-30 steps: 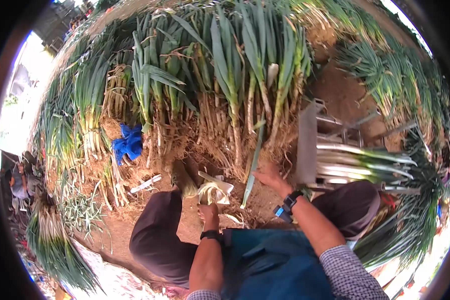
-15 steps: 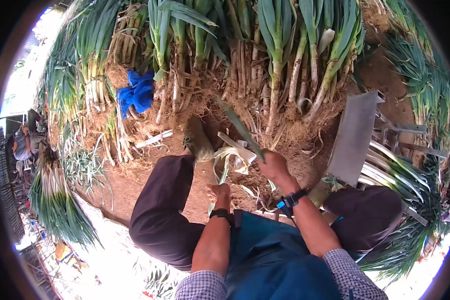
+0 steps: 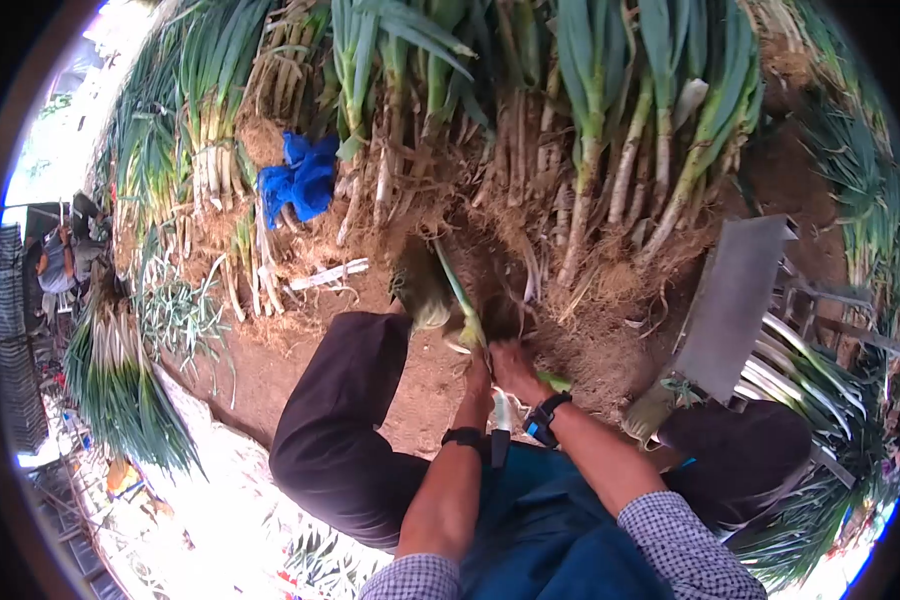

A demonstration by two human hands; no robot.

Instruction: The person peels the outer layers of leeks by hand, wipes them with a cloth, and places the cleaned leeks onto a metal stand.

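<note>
Low in front of me, between my knees, a leek (image 3: 469,328) is held with a green leaf pointing up and away from me. My left hand (image 3: 477,378) is closed around it. My right hand (image 3: 515,370), its fingers curled, presses against the left at the same leek; its fingertips are partly hidden. A pale strip (image 3: 503,410) hangs below the hands, and I cannot make out what it is. My shoe (image 3: 425,290) is just beyond the leek on the soil.
Leeks with roots (image 3: 590,180) stand in a row ahead, a blue cloth (image 3: 300,178) among them. At right, a metal plate on a frame (image 3: 725,310) stands beside trimmed leeks (image 3: 760,370). A leek bundle (image 3: 120,380) lies left; a person (image 3: 58,262) is farther off.
My right hand has come down and left to meet my left hand. The loose pale peelings around the leek no longer show as before. The view has shifted slightly.
</note>
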